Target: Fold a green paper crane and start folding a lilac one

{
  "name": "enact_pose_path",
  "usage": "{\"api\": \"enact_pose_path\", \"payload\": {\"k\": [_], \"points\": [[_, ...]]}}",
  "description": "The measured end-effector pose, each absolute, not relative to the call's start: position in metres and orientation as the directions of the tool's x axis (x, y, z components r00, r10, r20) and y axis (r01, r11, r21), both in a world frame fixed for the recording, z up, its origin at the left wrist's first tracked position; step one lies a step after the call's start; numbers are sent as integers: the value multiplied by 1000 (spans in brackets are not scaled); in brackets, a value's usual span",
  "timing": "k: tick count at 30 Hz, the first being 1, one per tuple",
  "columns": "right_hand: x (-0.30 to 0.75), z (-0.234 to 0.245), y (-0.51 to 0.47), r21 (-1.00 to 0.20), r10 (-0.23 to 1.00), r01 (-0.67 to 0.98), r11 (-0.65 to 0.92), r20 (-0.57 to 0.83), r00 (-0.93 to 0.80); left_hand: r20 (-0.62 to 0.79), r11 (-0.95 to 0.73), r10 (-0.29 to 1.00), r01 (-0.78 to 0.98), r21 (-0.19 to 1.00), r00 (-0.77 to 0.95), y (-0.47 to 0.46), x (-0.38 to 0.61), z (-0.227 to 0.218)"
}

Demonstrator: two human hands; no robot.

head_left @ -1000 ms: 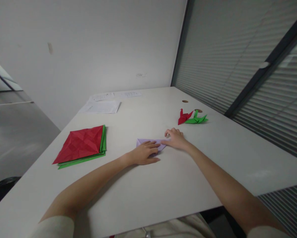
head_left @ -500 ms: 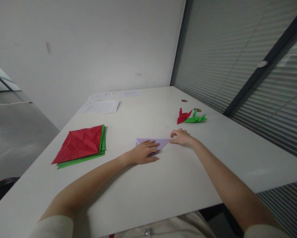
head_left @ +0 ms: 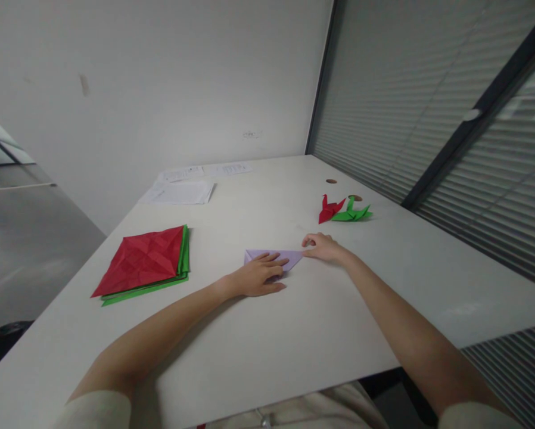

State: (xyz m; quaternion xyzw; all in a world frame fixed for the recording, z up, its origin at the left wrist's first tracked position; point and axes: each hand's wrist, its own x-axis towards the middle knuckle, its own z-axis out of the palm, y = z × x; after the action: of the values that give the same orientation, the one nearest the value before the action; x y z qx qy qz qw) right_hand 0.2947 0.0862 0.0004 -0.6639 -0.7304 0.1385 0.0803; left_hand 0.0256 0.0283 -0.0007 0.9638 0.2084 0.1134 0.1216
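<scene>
A folded sheet of light purple paper [head_left: 293, 256] lies on the white table in front of me, its long edge facing away. My left hand [head_left: 262, 275] rests flat across it with the fingers spread, covering its middle and much of the near side. At the paper's pointed right corner is my right hand [head_left: 322, 247], its fingers curled and its thumb at the tip, closed on that corner. Beyond my right hand stand a red origami crane [head_left: 329, 210] and a green origami crane [head_left: 352, 213], side by side and touching.
To the left lies a stack of creased red paper [head_left: 145, 262] over green paper [head_left: 186, 262]. White printed sheets [head_left: 182, 192] are at the table's far left. Two cable holes, one of them a round hole [head_left: 331, 181], sit near the blinds [head_left: 383, 119] on the right.
My right hand has shifted slightly left at the purple paper's corner. My left hand stays flat on the paper, and the other things keep their places.
</scene>
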Motion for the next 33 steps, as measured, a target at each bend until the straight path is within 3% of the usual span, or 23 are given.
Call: {"api": "enact_pose_path", "payload": {"k": [2,7,12,19,24,29,33], "points": [[305,0,89,-354,990,932,80,-80,-116,168,-884,426,369,286,889,28,25,-1],[318,0,95,-604,962,777,178,-60,-267,187,-888,419,357,291,889,28,24,-3],[305,-7,96,-703,929,668,244,-29,-370,176,-883,426,366,294,887,29,25,-3],[297,-15,96,-529,976,831,171,-27,-217,171,-888,420,364,281,891,29,28,-3],[293,-6,90,-446,977,878,176,-30,-211,173,-884,424,365,291,889,29,28,-2],[297,0,88,-282,996,955,88,-5,-93,176,-880,432,371,296,884,29,27,-2],[314,-1,93,-296,996,952,76,-26,-87,179,-883,431,373,286,884,29,25,-4]]}}
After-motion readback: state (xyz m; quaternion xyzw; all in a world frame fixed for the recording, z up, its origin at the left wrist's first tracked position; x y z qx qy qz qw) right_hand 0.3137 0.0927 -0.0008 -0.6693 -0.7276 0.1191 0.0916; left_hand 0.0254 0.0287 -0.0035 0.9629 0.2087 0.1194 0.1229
